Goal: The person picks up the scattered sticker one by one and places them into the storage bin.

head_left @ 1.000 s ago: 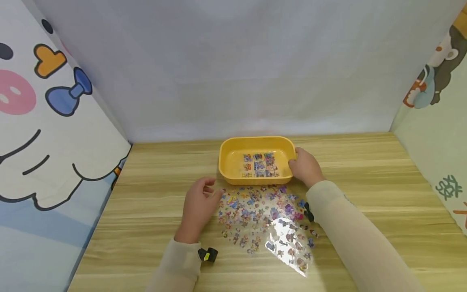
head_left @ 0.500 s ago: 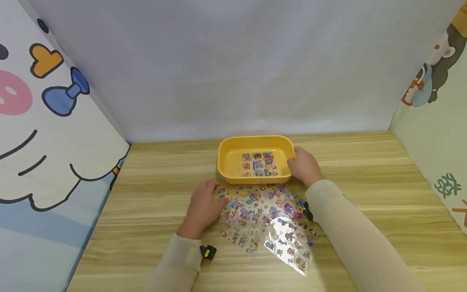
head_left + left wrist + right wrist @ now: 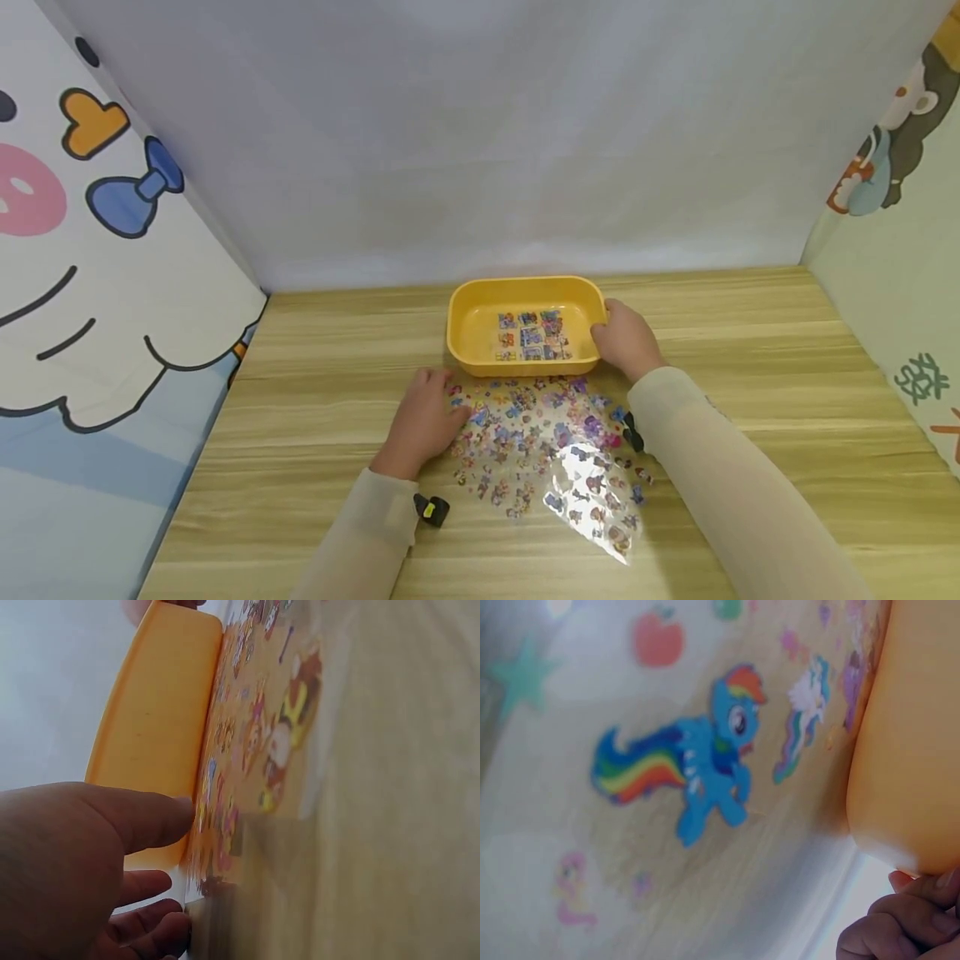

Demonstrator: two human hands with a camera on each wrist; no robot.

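Note:
A yellow plastic tray (image 3: 468,325) stands at the back of the table, stickers (image 3: 531,337) with small cartoon pictures lying on its floor. Its right end is gripped by my right hand (image 3: 628,340), thumb over the rim; in the right wrist view the curled fingers (image 3: 907,919) show under the tray wall. In front of the tray lies a clear sticker sheet (image 3: 517,450) covered in tiny cartoon figures. My left hand (image 3: 426,417) rests at that sheet's left edge. The left wrist view shows its thumb (image 3: 161,819) at the sheet, other fingers loosely bent near the corner.
The wood-grain table (image 3: 315,417) extends to both sides of the sheet. A pale cloth wall (image 3: 525,167) rises behind the tray. Printed cartoon panels stand left and right. A strong glare (image 3: 592,500) lies on the sheet's lower right part.
My left hand has come down and right onto the left edge of the sticker sheet. The right hand keeps its grip on the tray, which stays in place.

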